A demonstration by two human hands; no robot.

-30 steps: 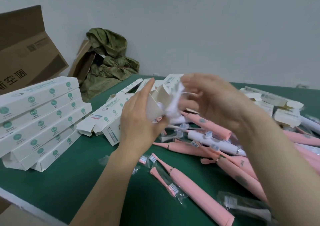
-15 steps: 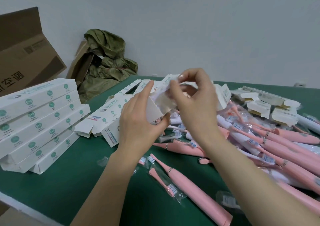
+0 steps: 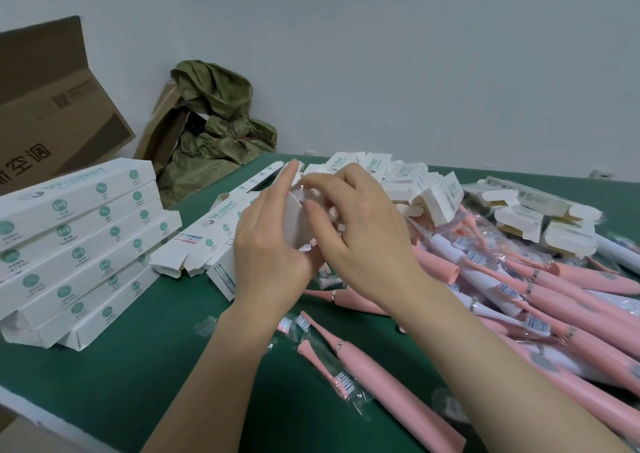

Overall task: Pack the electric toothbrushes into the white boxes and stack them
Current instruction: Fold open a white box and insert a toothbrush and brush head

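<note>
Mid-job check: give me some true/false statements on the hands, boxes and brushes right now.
The left hand and the right hand are both on one white box. True.
The stack of boxes sits on the person's right. False: it sits on the left.
Pink toothbrushes lie loose on the green table. True.
The brown carton lies among the toothbrushes. False: it stands far left, behind the stack.

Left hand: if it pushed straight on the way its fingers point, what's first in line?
Likely the heap of loose white boxes lying just beyond the left hand; depth is unclear, so not certain.
</note>
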